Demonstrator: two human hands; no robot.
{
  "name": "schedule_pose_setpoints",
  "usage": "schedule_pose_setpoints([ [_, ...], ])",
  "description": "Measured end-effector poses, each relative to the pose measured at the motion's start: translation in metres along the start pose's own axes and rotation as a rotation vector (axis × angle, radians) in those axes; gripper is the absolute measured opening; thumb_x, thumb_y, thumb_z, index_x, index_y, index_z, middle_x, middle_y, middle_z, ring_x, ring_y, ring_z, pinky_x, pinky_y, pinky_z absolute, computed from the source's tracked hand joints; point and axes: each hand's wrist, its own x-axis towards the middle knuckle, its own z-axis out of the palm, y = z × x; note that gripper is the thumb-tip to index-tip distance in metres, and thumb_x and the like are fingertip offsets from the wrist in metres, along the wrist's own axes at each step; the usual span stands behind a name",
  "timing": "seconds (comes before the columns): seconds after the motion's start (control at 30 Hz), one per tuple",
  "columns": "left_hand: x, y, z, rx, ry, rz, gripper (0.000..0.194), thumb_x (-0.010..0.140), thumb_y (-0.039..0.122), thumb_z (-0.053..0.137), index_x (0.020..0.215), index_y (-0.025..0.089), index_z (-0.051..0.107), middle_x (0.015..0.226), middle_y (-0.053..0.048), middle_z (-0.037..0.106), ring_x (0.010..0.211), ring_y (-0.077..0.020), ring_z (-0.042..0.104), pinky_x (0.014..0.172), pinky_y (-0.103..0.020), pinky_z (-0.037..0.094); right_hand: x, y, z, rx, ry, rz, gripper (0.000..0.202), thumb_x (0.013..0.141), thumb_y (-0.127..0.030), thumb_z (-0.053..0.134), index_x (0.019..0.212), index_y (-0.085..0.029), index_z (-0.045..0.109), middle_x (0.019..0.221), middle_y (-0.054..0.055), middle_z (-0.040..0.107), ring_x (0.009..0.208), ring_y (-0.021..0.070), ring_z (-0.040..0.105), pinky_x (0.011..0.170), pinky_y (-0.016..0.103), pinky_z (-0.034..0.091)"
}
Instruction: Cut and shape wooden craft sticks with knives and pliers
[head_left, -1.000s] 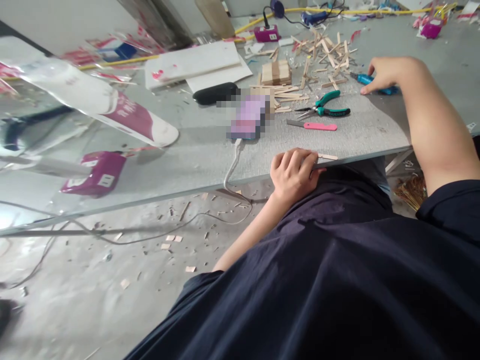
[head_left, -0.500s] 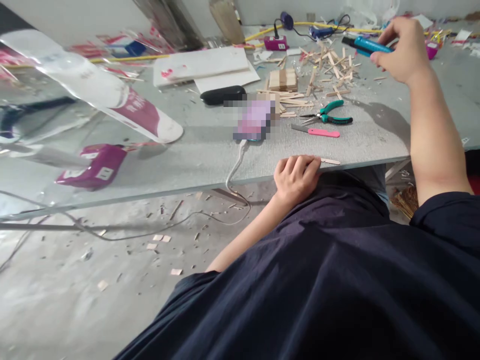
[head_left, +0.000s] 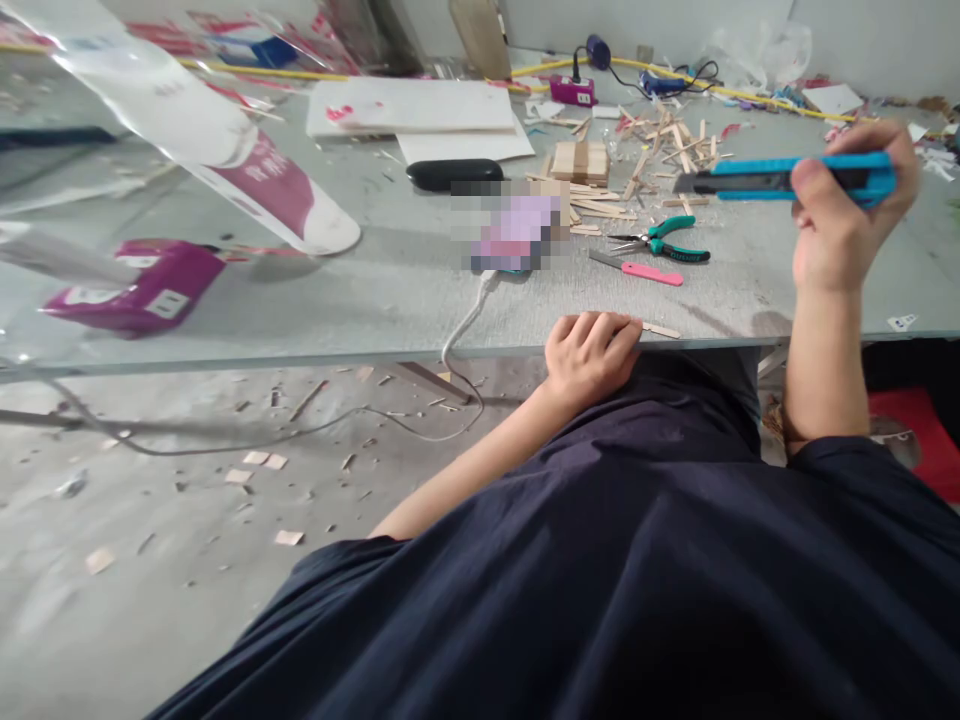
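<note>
A blue utility knife (head_left: 757,180) is held up above the right part of the table in my right hand (head_left: 844,205). Its blade end points left, and the thumb presses along the black slider side. At the table's front edge, my left hand (head_left: 592,352) lies closed with the knuckles up. From under its fingers the end of a flat wooden craft stick (head_left: 661,330) sticks out to the right; the rest is hidden. Behind that hand lie a pink-handled knife (head_left: 652,273) and green-and-black needle-nose pliers (head_left: 664,240).
Loose craft sticks (head_left: 600,205) and a stacked bundle (head_left: 581,162) lie mid-table. A phone (head_left: 517,232) with a white cable, a black case (head_left: 455,175), white paper (head_left: 420,108) and a purple power strip (head_left: 139,287) are leftward. Wood scraps (head_left: 289,537) litter the floor.
My right hand has turned and come nearer, bringing the utility knife round to lie level with its blade end leftward. My left hand stays at the table edge; the view has shifted slightly.
</note>
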Motion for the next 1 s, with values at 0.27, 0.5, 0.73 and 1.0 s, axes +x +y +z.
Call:
schedule_pose_setpoints([
  [0.27, -0.002, -0.004, 0.007, 0.069, 0.182, 0.102, 0.021, 0.108, 0.036, 0.073, 0.12, 0.032, 0.089, 0.108, -0.008, 0.092, 0.093, -0.0264, 0.08, 0.079, -0.046, 0.043, -0.066, -0.021, 0.064, 0.426, 0.158, -0.052, 0.084, 0.1, -0.11, 0.04, 0.079, -0.03, 0.028, 0.061, -0.005, 0.025, 0.045, 0.0181, 0.032, 0.045, 0.037, 0.038],
  [0.5, -0.003, -0.004, 0.008, 0.084, 0.207, 0.114, 0.019, 0.11, 0.04, 0.07, 0.117, 0.031, 0.086, 0.108, -0.008, 0.092, 0.092, -0.0263, 0.08, 0.078, -0.047, 0.043, -0.088, -0.019, 0.083, 0.853, -0.021, -0.053, 0.094, 0.09, -0.118, 0.04, 0.072, -0.028, 0.019, 0.048, -0.013, -0.002, 0.038, 0.008, -0.01, 0.035, 0.03, 0.011],
  [0.73, -0.003, -0.002, 0.007, 0.093, 0.236, 0.114, 0.019, 0.11, 0.04, 0.07, 0.117, 0.031, 0.085, 0.106, -0.008, 0.091, 0.09, -0.0266, 0.079, 0.078, -0.047, 0.042, -0.093, -0.032, 0.064, 0.781, -0.253, 0.041, 0.098, 0.079, -0.112, 0.072, 0.071, -0.028, 0.022, 0.048, -0.012, 0.012, 0.039, 0.0093, 0.009, 0.043, 0.033, 0.03],
  [1.0, -0.001, -0.001, 0.005, 0.121, 0.303, 0.164, 0.015, 0.11, 0.039, 0.072, 0.118, 0.031, 0.083, 0.105, -0.007, 0.092, 0.087, -0.0263, 0.079, 0.077, -0.047, 0.041, -0.097, -0.025, 0.079, 0.771, -0.203, 0.072, 0.101, 0.076, -0.118, 0.065, 0.073, -0.028, 0.019, 0.047, -0.011, 0.009, 0.039, 0.0098, 0.007, 0.043, 0.034, 0.025],
])
